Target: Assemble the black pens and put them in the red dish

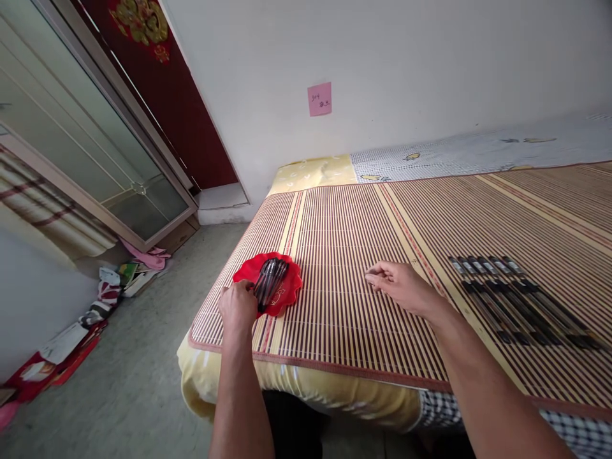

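Observation:
At the red scalloped plate [295, 280], my left hand [238, 305] has its fingers curled over the left rim, close against a bundle of dark pens [271, 277] lying in the plate. What those fingers grip is hidden from this angle. My right hand [394, 285] hovers above the middle of the striped mat, thumb and fingertips pinched together. Anything between them is too small to make out. Off to the right, several dark pens with clear barrels [516, 303] lie side by side in a slanting row, apart from my right hand.
A striped bamboo mat [329, 255] covers the bed, whose yellow sheet [306, 386] hangs over the front edge. A pink note [320, 99] is stuck on the white wall behind. Left of the bed are a grey floor [157, 331], a glass-panelled door [115, 140] and piled clutter [95, 312].

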Demonstrator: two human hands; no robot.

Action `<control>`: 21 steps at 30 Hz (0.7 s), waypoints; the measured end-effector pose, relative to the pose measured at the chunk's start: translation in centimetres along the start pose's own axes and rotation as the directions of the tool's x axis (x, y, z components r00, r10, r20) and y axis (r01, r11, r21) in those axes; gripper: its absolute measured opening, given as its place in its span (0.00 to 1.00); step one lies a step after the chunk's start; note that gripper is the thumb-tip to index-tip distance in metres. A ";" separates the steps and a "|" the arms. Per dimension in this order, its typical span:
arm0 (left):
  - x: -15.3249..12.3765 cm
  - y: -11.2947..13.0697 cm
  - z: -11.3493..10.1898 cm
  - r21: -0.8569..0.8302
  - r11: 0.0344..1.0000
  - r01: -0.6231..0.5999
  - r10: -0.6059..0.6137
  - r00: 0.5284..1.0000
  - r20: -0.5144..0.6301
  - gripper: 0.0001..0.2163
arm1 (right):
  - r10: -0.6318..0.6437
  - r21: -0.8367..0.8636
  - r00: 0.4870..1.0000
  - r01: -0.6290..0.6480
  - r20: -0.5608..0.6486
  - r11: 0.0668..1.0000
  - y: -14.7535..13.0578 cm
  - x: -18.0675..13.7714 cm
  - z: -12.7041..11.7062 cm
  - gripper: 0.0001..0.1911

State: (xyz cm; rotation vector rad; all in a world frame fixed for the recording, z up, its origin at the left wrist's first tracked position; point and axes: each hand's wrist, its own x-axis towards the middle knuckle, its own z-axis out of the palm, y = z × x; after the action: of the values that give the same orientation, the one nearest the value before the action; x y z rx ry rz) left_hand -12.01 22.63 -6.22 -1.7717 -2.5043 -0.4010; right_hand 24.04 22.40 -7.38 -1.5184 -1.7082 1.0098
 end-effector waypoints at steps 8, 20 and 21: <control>-0.1 0.2 -0.1 -0.063 0.998 -0.004 0.001 0.999 -0.047 0.16 | -0.017 -0.018 1.000 0.017 0.015 1.000 0.4 0.4 0.3 0.15; -3.9 2.3 -7.3 -0.719 0.559 -0.414 -0.367 0.653 -0.662 0.12 | -0.096 -0.077 0.995 0.095 -0.012 0.992 -2.1 -0.5 1.0 0.11; -4.5 2.6 -8.1 -0.735 0.523 -0.432 -0.370 0.661 -0.652 0.12 | -0.110 -0.084 0.994 0.109 -0.008 0.991 -3.1 -1.0 1.3 0.10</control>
State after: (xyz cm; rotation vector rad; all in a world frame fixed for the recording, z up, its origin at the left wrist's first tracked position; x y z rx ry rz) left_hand -8.97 17.40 1.22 -1.2465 -1.6153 -2.1895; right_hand 21.56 21.15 -5.35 -1.4623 -1.8235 0.8806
